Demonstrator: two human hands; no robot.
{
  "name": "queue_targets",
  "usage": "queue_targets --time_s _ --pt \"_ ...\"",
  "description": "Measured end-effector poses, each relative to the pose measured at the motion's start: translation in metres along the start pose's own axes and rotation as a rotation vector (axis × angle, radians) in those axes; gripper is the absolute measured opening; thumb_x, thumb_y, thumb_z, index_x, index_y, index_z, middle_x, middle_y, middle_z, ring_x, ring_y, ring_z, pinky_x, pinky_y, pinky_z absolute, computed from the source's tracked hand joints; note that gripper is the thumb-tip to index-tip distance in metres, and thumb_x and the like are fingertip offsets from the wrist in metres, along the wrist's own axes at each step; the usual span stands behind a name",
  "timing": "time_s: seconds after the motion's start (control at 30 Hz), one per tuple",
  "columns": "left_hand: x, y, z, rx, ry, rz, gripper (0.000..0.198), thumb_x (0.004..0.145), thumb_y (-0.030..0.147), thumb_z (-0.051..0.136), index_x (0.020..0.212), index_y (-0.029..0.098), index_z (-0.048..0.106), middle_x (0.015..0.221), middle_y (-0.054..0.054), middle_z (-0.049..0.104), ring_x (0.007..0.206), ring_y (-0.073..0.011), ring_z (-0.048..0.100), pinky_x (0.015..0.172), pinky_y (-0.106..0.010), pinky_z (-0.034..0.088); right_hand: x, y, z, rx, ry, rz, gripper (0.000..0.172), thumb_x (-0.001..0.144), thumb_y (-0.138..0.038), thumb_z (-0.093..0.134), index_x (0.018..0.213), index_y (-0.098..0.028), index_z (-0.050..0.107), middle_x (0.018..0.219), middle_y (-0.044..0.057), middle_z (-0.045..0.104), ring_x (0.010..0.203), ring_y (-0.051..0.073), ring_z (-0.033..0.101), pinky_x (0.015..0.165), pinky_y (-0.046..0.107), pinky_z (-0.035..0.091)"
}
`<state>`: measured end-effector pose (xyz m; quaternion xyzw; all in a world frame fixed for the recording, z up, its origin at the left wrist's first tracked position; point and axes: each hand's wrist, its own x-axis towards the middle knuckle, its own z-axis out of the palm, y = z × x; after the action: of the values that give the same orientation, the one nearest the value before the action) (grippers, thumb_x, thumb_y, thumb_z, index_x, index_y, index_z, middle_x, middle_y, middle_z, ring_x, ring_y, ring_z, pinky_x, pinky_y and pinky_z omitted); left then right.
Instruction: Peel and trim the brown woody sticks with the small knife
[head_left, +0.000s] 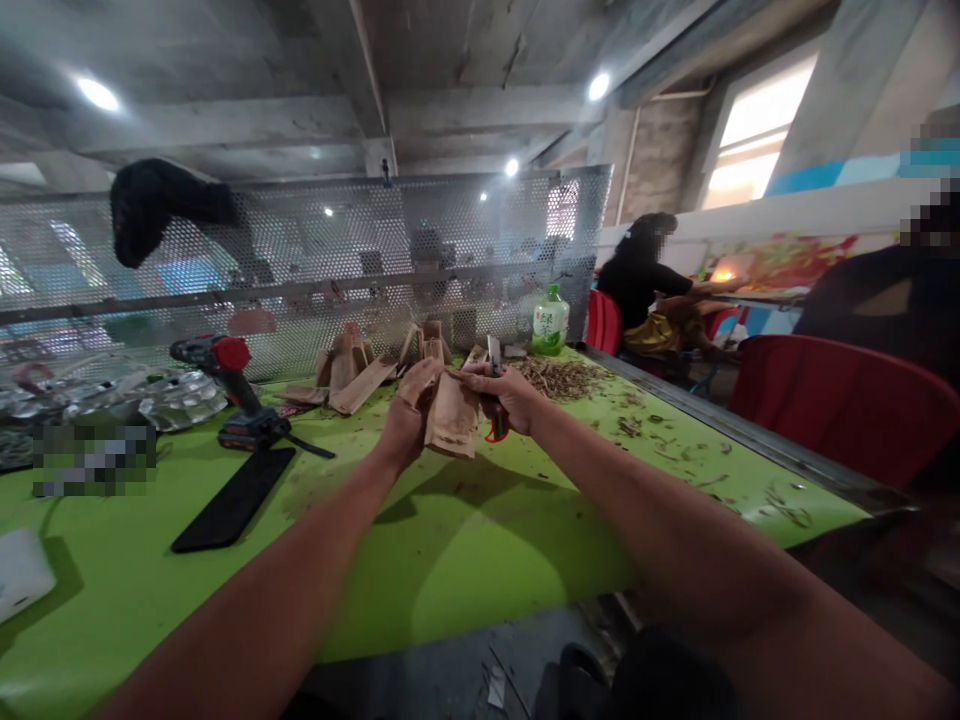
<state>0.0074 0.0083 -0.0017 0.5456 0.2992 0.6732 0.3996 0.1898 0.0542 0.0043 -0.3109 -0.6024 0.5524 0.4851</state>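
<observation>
Brown paper bag (450,420) pinched by left hand (409,415); right hand (499,392) closed around red-handled cutter (495,432), mostly hidden.

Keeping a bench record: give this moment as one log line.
left hand: holds brown paper bag | right hand: holds red-handled scissors | nearby: dried plant bits, cordless drill

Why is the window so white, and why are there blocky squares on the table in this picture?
In the head view, the window is washed out white by glare; the blocky patch on the green table is pixelated, so what lies there cannot be told; the left hand and right hand sit sharp above a dark shadow.
</observation>
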Motion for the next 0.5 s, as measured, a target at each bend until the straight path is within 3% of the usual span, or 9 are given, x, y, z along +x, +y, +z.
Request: queue_targets --time_s 0.1,0.2,0.3,0.43,0.5 --pt "0.001 0.002 -0.004 -0.129 0.047 -0.357 0.036 0.079 0.034 0.073 0.113 0.025 0.069 0.105 -0.008 0.073 0.093 -0.0213 0.071 0.072 -0.029 0.057 0.003 0.0 -0.002 0.057 0.087 -0.027 0.043 0.058 -0.039 0.082 0.092 -0.018 0.066 0.054 -0.008 0.049 0.04 0.005 0.028 0.039 0.023 0.022" --pt "-0.006 0.002 -0.002 -0.1 -0.077 -0.683 0.044 0.081 0.055 0.067 0.103 0.017 0.07 0.086 -0.014 0.074 0.069 -0.0243 0.071 0.056 -0.033 0.056 0.006 0.001 -0.002 0.001 0.186 -0.062 0.041 0.056 -0.039 0.083 0.086 -0.017 0.065 0.054 -0.008 0.049 0.041 0.005 0.03 0.04 0.023 0.022" --pt "-0.014 0.0 0.01 0.028 -0.083 -0.692 0.034 0.075 0.044 0.078 0.094 0.018 0.069 0.077 -0.01 0.074 0.057 -0.0222 0.068 0.052 -0.033 0.054 0.007 0.004 0.0 -0.093 0.208 -0.101 0.041 0.056 -0.041 0.083 0.084 -0.018 0.065 0.055 -0.007 0.048 0.043 0.005 0.033 0.042 0.022 0.025" --pt "-0.014 -0.002 0.019 -0.038 0.096 -0.639 0.016 0.081 0.028 0.073 0.092 0.02 0.066 0.071 -0.004 0.072 0.054 -0.0168 0.065 0.054 -0.03 0.055 0.007 0.005 0.0 -0.152 0.2 -0.093 0.039 0.075 -0.055 0.067 0.089 -0.018 0.063 0.054 -0.005 0.049 0.039 0.008 0.031 0.04 0.023 0.025" --pt "-0.008 -0.002 0.015 -0.122 0.179 -0.646 0.011 0.085 0.027 0.069 0.093 0.02 0.065 0.07 -0.003 0.071 0.054 -0.0152 0.064 0.053 -0.028 0.055 0.007 0.004 -0.004 -0.293 0.246 -0.114 0.034 0.082 -0.05 0.059 0.088 -0.017 0.064 0.057 -0.001 0.054 0.041 0.009 0.035 0.042 0.024 0.029"
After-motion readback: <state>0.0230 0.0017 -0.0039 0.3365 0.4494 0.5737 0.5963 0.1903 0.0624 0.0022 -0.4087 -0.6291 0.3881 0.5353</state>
